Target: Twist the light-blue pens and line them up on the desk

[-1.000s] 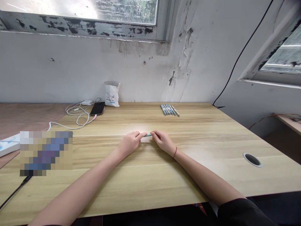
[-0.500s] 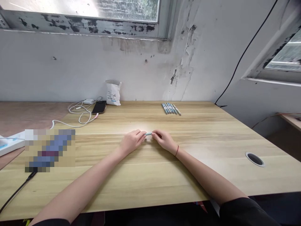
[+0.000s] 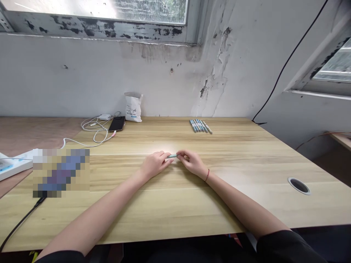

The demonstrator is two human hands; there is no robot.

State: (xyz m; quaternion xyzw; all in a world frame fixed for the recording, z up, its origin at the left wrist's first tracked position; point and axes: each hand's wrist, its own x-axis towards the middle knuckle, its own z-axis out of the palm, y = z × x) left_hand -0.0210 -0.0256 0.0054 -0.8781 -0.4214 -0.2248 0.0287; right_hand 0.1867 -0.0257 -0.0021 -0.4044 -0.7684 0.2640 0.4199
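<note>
I log one pale blue pen, fingers clamped on each end by the left hand and right hand. Risk, as I judge it: a slackened pinch drops it, and it rolls along the wooden desk.

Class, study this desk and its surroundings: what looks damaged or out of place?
The white wall behind the desk is peeling and stained, and the window frame has flaking paint showing dark patches, so both look weathered.

Two hands, one pen
</note>
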